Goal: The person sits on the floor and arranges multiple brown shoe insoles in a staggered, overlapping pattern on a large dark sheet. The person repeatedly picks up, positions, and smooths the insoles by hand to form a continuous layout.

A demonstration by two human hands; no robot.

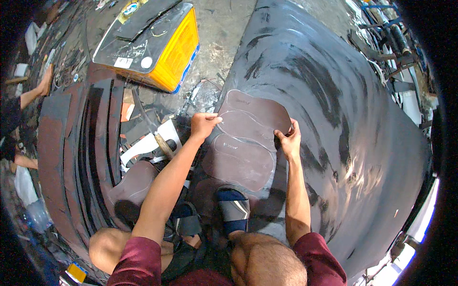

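Left grip and right grip pinch a brown sheet; yellow box contents hidden.

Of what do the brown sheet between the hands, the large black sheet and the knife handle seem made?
Brown sheet: possibly rubber or leather; dull, even surface. Black sheet: likely rubber; semi-glossy, broad highlights. Knife handle: probably wood; matt, tan colouring.

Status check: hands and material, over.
Left hand at left edge of brown sheeting. Right hand gripping right edge. Sheeting over large dark sheet, middle uncovered.
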